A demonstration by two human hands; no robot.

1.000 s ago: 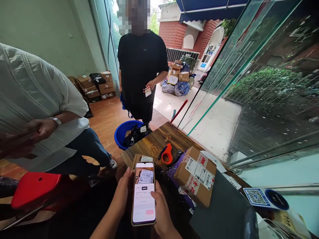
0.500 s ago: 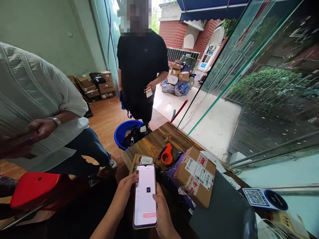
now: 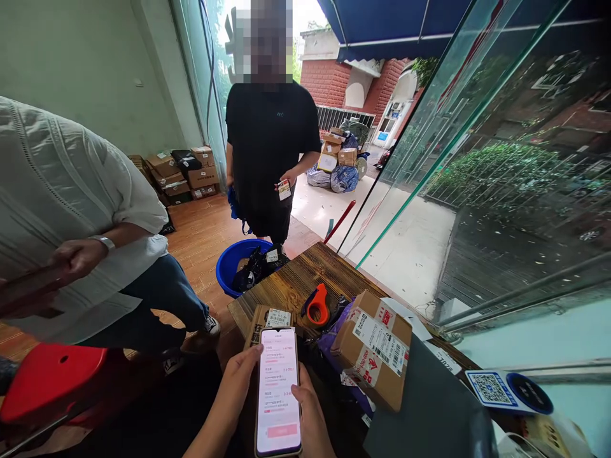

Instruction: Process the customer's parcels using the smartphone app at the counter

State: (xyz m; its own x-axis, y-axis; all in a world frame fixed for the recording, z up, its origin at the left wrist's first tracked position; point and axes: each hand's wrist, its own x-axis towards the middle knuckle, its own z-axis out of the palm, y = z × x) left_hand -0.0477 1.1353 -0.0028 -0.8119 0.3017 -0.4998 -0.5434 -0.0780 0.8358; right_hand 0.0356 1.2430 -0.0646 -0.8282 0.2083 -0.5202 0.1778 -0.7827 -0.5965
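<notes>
A smartphone (image 3: 279,397) with a lit white-and-pink screen is held upright between both my hands, low in the middle of the view. My left hand (image 3: 238,385) grips its left edge, thumb along the side near the top. Around the right edge is my right hand (image 3: 309,407), its thumb at the rim of the screen. Several lines of text and a pink button show on the screen. Just behind the phone lies a small cardboard box (image 3: 256,323) with a white label. A taped parcel (image 3: 371,346) sits to the right of my right hand.
On the wooden table (image 3: 305,264) is an orange tape dispenser (image 3: 317,312). A QR-code stand (image 3: 491,388) is at the right. One person in black stands behind a blue tub (image 3: 226,267); another in white is at left. A red stool (image 3: 52,381) is lower left.
The phone's screen has gone from a nearly blank page with a small dark icon to a list of entries. My view has tilted up slightly; my hands keep their hold.
</notes>
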